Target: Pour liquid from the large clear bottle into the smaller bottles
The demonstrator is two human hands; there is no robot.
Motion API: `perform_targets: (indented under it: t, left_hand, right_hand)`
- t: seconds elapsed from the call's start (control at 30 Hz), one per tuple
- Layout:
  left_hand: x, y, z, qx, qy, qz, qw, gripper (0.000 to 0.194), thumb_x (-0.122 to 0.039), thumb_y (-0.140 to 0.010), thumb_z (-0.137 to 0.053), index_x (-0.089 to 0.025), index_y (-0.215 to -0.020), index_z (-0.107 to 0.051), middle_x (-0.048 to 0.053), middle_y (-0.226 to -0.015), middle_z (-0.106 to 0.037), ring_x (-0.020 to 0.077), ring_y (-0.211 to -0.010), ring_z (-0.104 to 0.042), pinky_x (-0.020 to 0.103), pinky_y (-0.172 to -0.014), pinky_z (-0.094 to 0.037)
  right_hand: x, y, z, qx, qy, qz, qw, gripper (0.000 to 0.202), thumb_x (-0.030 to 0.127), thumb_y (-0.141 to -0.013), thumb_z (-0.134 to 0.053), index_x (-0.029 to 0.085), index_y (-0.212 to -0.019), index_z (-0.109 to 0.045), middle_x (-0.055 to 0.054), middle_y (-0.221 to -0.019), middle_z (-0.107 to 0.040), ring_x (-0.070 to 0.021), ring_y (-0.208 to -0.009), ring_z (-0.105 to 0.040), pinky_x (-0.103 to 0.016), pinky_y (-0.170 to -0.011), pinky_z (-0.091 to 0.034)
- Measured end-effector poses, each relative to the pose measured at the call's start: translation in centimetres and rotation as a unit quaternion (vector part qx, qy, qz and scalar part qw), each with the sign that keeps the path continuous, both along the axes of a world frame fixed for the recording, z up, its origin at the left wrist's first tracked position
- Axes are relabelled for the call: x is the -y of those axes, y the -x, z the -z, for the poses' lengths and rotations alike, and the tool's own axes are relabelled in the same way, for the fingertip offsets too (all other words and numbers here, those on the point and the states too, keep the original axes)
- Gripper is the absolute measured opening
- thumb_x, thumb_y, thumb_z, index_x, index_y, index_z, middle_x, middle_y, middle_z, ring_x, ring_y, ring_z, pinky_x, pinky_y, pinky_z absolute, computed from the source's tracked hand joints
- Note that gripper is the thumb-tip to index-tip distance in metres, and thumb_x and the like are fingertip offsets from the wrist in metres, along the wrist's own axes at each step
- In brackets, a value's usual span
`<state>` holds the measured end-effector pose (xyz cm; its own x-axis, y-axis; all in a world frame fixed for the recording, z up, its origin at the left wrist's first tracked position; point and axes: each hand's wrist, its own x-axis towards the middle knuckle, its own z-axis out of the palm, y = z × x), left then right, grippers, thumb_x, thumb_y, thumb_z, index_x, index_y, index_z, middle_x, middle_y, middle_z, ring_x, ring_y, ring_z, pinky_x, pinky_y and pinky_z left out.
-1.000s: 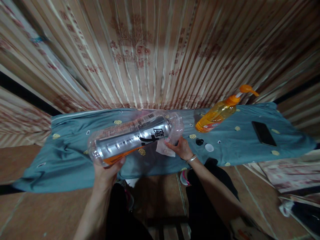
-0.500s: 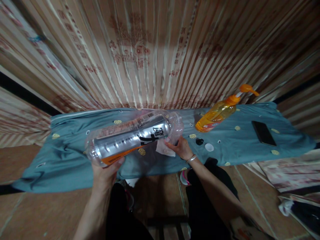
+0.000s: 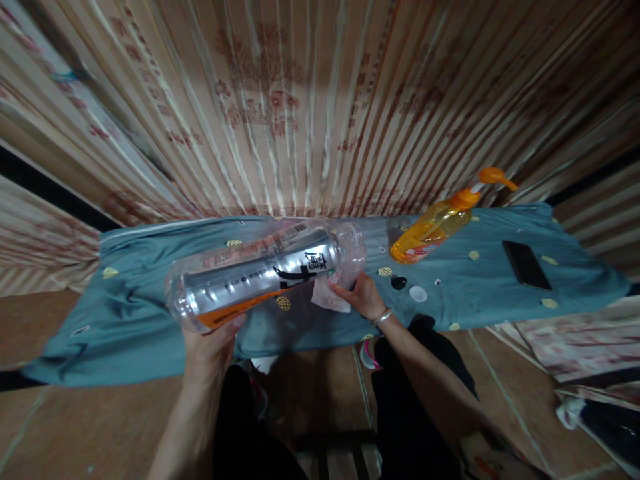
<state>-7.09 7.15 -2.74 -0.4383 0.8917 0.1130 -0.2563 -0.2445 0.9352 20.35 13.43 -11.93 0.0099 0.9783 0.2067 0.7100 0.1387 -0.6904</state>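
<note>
The large clear plastic bottle [image 3: 260, 280] with the silver and orange label lay aslant at the centre-left of the frame, its neck end up toward the right. My left hand [image 3: 213, 340] was wrapped part-way round its lower end, thumb along the orange strip, gripping it. My right hand [image 3: 365, 297], right of centre, was curled closed about a clear plastic piece [image 3: 353, 250] at the neck; I could not tell whether that was a separate cup. A white tissue [image 3: 331, 298] showed just beside those fingers. Right of my hand, a black cap [image 3: 399, 283] and a white disc [image 3: 418, 294] sat near each other on the teal patterned cloth [image 3: 135, 320]. Above them stood an orange pump bottle [image 3: 430, 231], and a black smartphone [image 3: 527, 265] lay at far right. A pleated beige curtain [image 3: 300, 100] filled the upper frame.
</note>
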Motion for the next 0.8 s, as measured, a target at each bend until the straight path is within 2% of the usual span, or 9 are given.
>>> perform_targets:
  t: [0.17,0.4,0.63,0.8]
  left_hand:
    - [-0.02,0.14,0.3,-0.002,0.007,0.0,1.0,0.062,-0.03,-0.045,-0.096,-0.027,-0.103,-0.072,0.004,-0.089,-0.076,0.026,-0.08,-0.072,0.042,-0.079,-0.063]
    - [-0.06,0.08,0.33,-0.003,-0.001,0.007,1.0,0.061,-0.031,-0.047,-0.095,-0.025,-0.104,-0.072,0.006,-0.09,-0.076,0.0277,-0.082,-0.073,0.043,-0.08,-0.062]
    - [-0.17,0.02,0.31,0.02,-0.018,-0.004,1.0,0.07,-0.028,-0.042,-0.098,-0.023,-0.107,-0.072,0.004,-0.089,-0.076,0.0224,-0.078,-0.072,0.036,-0.078,-0.062]
    - [-0.23,-0.17,-0.04,0.008,-0.012,-0.004,1.0,0.067,-0.027,-0.043,-0.096,-0.023,-0.105,-0.073,0.005,-0.09,-0.076,0.0255,-0.081,-0.073,0.041,-0.082,-0.063]
  right_hand:
    - [0.02,-0.09,-0.17,-0.01,0.015,-0.003,1.0,0.048,0.048,-0.077,-0.077,0.019,-0.112,-0.062,-0.014,-0.1,-0.079,-0.0341,-0.091,-0.077,-0.045,-0.078,-0.064]
    - [0.0,-0.06,-0.06,0.007,0.023,0.008,1.0,0.047,0.049,-0.075,-0.078,0.017,-0.107,-0.062,-0.014,-0.095,-0.078,-0.0323,-0.089,-0.077,-0.043,-0.075,-0.063]
    - [-0.08,-0.28,0.41,0.003,0.006,-0.007,1.0,0.049,0.054,-0.079,-0.073,0.016,-0.108,-0.061,-0.013,-0.095,-0.078,-0.0298,-0.087,-0.077,-0.04,-0.074,-0.062]
    - [-0.1,-0.23,0.42,-0.006,-0.006,-0.005,1.0,0.046,0.055,-0.078,-0.075,0.019,-0.104,-0.062,-0.012,-0.093,-0.078,-0.0316,-0.085,-0.077,-0.041,-0.07,-0.063]
